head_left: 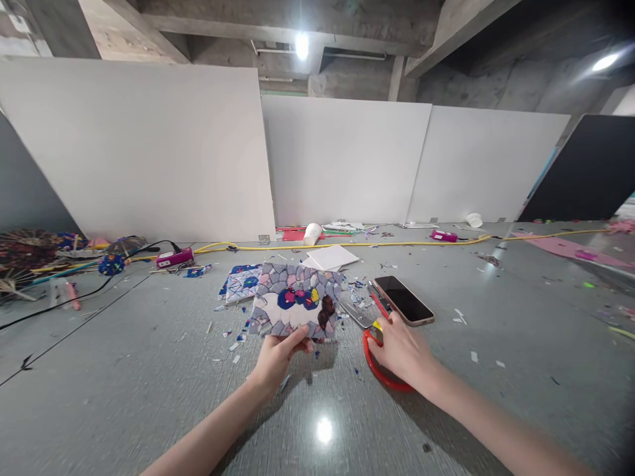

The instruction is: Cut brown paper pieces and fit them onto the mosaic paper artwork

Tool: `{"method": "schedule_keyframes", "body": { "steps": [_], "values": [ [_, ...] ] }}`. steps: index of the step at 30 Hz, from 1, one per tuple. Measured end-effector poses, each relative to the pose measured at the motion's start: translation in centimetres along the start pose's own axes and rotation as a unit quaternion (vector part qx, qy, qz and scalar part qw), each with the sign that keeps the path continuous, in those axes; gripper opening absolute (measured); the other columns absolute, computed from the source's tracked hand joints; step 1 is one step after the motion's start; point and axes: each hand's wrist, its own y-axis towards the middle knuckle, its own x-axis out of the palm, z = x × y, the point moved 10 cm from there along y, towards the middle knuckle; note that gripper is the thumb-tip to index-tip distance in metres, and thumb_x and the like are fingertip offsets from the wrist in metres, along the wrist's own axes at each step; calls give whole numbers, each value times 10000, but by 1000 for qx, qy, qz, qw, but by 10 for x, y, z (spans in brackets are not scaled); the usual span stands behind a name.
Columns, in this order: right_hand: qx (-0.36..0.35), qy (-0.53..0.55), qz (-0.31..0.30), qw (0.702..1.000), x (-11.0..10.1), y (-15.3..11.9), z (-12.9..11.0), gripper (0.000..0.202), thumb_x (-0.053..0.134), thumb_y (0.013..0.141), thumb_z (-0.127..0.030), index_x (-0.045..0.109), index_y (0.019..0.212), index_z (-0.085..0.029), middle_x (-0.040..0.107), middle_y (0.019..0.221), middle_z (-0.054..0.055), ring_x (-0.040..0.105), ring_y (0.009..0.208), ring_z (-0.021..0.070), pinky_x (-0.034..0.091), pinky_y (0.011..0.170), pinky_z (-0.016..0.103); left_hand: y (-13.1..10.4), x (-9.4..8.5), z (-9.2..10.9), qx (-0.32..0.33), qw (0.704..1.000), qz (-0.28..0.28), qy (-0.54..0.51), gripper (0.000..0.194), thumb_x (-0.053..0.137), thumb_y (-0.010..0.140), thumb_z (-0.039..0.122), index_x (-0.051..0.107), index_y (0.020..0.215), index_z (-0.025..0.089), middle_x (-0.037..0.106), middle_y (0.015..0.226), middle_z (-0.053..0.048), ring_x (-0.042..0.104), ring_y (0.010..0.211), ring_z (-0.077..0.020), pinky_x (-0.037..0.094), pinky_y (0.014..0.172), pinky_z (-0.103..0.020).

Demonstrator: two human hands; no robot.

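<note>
My left hand (284,354) pinches the lower edge of a patterned collage card (295,304), raised above the grey table. The card has grey stone-like pieces round a white patch, with blue, pink and yellow shapes and a dark brown piece. My right hand (399,347) is at the red-handled scissors (370,360), its fingers curled by the handles and the yellow part; whether it grips them is unclear. Beside that hand a red and dark pen-like tool (380,301) lies next to a phone (404,299). Another patterned card (243,284) lies behind the held card.
White cards (332,257) and a paper cup (312,234) are further back. A yellow cable (377,244) runs across the table past purple power strips (174,258). Paper scraps lie scattered. White panels (347,158) stand behind; craft items (30,258) are at the left.
</note>
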Motion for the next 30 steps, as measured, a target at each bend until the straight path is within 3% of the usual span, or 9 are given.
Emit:
{"method": "schedule_keyframes", "body": {
  "steps": [3,6,9,12,15,21,24,26,30],
  "values": [
    [5,16,48,999,-20,-4,-3,314,453,781,-421,573,875,-147,551,938,135,607,755,247,449,597,328,1,2,-4,8,1000,-23,20,171,684,630,268,600,602,121,583,524,-27,529,477,-128,426,491,-240],
    [-71,167,97,979,-46,-9,-21,328,424,811,-448,563,912,-169,560,938,97,558,905,228,440,742,320,-1,7,-10,-2,998,-55,33,158,664,660,268,608,636,122,594,551,-32,532,479,-124,421,494,-238],
    [-99,361,43,927,-49,-12,-32,314,393,831,-465,548,840,-192,604,837,35,577,779,154,447,691,254,-6,16,-16,-29,994,-93,57,186,643,684,281,606,617,111,589,544,-38,530,473,-121,417,489,-237],
    [-60,439,-3,896,-38,-12,-33,308,493,763,-494,520,724,-190,596,674,-4,563,630,132,435,576,226,-10,22,-21,-52,989,-121,63,196,642,684,284,593,605,112,583,521,-35,530,462,-125,417,480,-241],
    [-24,450,-14,893,-26,-12,-30,274,579,702,-450,497,669,-190,580,602,-17,547,561,128,411,514,218,-10,21,-25,-62,988,-122,72,192,643,685,277,580,601,116,583,510,-28,532,457,-120,416,479,-235],
    [-30,473,-28,880,-11,-9,-30,158,475,784,-317,504,683,-199,617,594,-17,581,516,129,427,513,227,-7,19,-26,-75,991,-101,45,179,658,668,255,569,605,113,574,513,-18,533,445,-113,422,471,-227],
    [-33,406,7,913,-11,-5,-23,121,473,782,-238,540,691,-194,631,615,-2,601,563,149,444,557,250,-5,13,-23,-85,995,-58,-9,170,683,637,228,557,597,120,566,519,0,525,427,-93,409,448,-200],
    [-63,336,33,939,-13,-4,-24,132,479,748,-123,585,695,-181,659,771,41,620,694,166,455,655,273,-5,10,-22,-89,995,-41,-37,164,689,627,217,555,605,125,568,523,7,524,426,-85,408,443,-187],
    [-111,280,90,949,-25,-6,-28,324,445,734,-36,589,984,-183,642,927,62,586,892,188,441,794,320,-5,9,-21,-90,994,-43,-41,156,679,635,220,553,619,129,587,538,1,526,427,-81,406,433,-176]
  ]
}}
